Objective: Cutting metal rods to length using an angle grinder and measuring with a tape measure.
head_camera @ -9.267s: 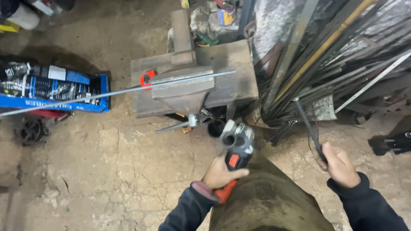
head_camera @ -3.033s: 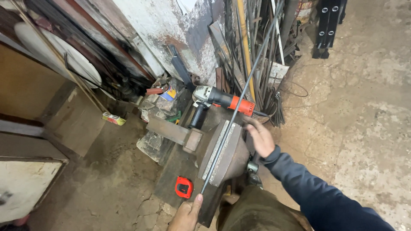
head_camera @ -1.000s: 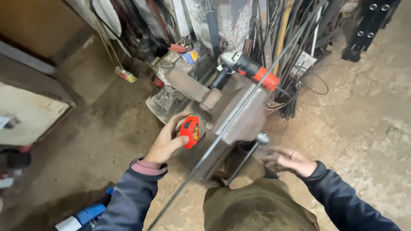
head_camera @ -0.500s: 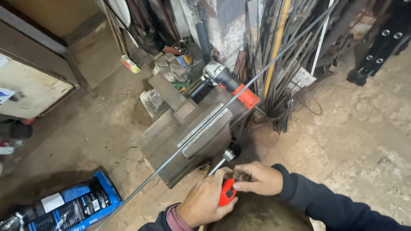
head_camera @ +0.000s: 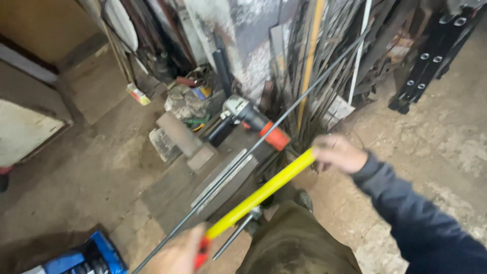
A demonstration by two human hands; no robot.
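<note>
- Your tape measure's yellow blade (head_camera: 261, 195) is pulled out long, a flat, smooth, slightly glossy strip running diagonally from lower left to upper right, above the vise.
- Your left hand (head_camera: 175, 256) is at the bottom edge, its grip closed around the red tape measure case (head_camera: 203, 252) (blurred, so the finger placement is unclear).
- Your right hand (head_camera: 339, 152) pinches the far end of the blade, fingers closed narrowly on its tip, dark blue sleeve behind.
- Just beside the blade, roughly parallel, lies a thin grey steel rod (head_camera: 264, 142), round and dull, resting across the top of the vise (head_camera: 225, 182) and reaching from the floor at lower left up toward the stacked bars.
- The vise is heavy, grey, worn metal with flat jaws; its handle bar (head_camera: 236, 236) juts out below the blade.
- An angle grinder (head_camera: 253, 119) with a red-orange grip lies behind the vise.
- Long metal bars (head_camera: 324, 61) lean against the rough wall (rusty, mixed sections).
- The concrete floor (head_camera: 91, 167) is dusty and cracked; a blue crate (head_camera: 89, 256) sits at lower left.
</note>
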